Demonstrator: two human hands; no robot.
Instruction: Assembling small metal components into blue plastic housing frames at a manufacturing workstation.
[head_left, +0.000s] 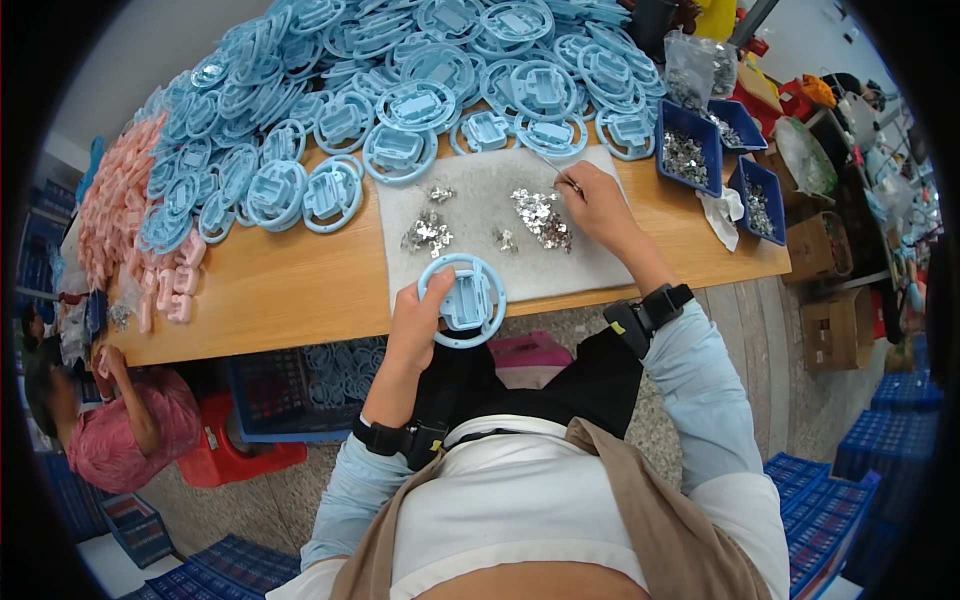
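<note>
My left hand (413, 325) grips a light blue plastic ring-shaped casing (468, 300) by its left side, over the table's front edge. A rectangular compartment in the casing's middle faces up. My right hand (603, 208) is closed on a thin metal tool, apparently tweezers (568, 183), whose tip points up and to the left. Beside that hand lies a heap of small shiny metal pieces (540, 215) on a pale mat (470, 205). Smaller clusters of metal pieces (428, 235) rest on the mat's left half.
A large pile of blue casings (400, 70) covers the table's back, with pink plastic parts (125, 200) at its left. Blue bins (690, 148) of metal pieces stand at right beside a white tissue (720, 215). Another person (135, 425) works at the left. Crates (290, 395) sit below.
</note>
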